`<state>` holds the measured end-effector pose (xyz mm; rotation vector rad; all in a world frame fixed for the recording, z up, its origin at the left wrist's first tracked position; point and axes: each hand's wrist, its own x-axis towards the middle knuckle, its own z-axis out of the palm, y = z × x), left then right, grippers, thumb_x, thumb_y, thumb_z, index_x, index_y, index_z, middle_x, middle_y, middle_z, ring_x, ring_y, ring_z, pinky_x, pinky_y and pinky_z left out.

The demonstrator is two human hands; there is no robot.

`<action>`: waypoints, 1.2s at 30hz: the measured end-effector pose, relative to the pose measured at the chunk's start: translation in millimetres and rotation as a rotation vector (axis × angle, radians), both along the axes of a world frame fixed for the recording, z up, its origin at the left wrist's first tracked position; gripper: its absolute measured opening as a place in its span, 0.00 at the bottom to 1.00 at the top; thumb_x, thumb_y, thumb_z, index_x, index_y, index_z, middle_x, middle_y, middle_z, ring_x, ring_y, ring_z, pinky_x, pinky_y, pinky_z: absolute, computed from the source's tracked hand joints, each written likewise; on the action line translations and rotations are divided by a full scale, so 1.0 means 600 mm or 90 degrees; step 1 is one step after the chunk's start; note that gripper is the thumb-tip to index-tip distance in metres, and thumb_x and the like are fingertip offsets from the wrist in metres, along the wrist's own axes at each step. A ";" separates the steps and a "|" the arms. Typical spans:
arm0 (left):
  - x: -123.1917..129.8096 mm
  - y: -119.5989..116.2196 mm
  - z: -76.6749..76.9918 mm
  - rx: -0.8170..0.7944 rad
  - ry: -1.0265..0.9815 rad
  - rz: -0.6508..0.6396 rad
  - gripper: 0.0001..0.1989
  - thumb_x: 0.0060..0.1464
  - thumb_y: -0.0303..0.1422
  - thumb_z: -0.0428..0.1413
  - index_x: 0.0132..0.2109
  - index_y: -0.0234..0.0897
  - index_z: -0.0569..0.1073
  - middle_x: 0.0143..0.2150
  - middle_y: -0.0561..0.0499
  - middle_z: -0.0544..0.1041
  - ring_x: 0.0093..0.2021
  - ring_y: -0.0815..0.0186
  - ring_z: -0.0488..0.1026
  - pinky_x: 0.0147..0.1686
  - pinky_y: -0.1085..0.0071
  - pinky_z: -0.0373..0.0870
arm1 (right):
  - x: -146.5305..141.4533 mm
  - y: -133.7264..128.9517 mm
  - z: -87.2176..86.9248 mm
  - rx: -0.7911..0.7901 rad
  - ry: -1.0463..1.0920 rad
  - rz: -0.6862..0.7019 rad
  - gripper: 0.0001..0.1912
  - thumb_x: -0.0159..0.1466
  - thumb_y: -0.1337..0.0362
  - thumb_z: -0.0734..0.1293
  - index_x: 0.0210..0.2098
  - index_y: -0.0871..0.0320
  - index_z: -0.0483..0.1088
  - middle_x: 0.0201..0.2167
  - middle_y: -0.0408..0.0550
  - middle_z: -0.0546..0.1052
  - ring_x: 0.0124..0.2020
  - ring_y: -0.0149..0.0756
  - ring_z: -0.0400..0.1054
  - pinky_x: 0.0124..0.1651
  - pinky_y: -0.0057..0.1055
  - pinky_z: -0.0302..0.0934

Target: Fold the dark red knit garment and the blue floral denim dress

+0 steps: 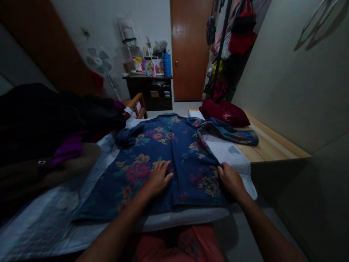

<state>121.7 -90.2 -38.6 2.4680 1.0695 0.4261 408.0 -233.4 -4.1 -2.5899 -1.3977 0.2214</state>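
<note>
A blue floral long-sleeved shirt (160, 140), with 1 sleeve (130, 137) bunched beyond the left hand (160, 177), lies under that loosely open palm; the right hand (231, 179) pinches the shirt's side edge (212, 157), where uneven tugging might crease it.

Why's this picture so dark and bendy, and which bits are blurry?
In the head view, dim light leaves the clothes pile on the left nearly black; in the head view, the brown door at upper left leans, probably from a wide lens; in the head view, the left edge looks smeared, while the print on the flowered shirt is clearer.
</note>
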 end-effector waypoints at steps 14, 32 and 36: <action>-0.192 0.034 -0.004 0.188 0.263 0.280 0.17 0.60 0.35 0.50 0.55 0.40 0.70 0.58 0.41 0.68 0.60 0.50 0.60 0.59 0.53 0.54 | 0.024 -0.006 -0.029 0.043 -0.013 0.000 0.18 0.69 0.56 0.53 0.41 0.57 0.69 0.33 0.55 0.78 0.33 0.44 0.72 0.34 0.33 0.55; -0.295 0.067 0.040 0.069 0.376 0.524 0.19 0.63 0.35 0.39 0.45 0.34 0.73 0.40 0.38 0.79 0.40 0.51 0.78 0.36 0.63 0.70 | 0.035 -0.004 -0.032 0.089 0.077 0.014 0.17 0.65 0.54 0.54 0.38 0.56 0.68 0.33 0.53 0.77 0.35 0.44 0.71 0.37 0.33 0.57; -0.298 0.068 0.049 0.067 0.363 0.559 0.20 0.64 0.31 0.36 0.54 0.32 0.68 0.40 0.35 0.79 0.39 0.49 0.78 0.35 0.60 0.71 | 0.032 -0.005 -0.030 0.076 0.047 0.017 0.17 0.67 0.56 0.54 0.40 0.58 0.69 0.34 0.54 0.78 0.35 0.43 0.71 0.37 0.32 0.57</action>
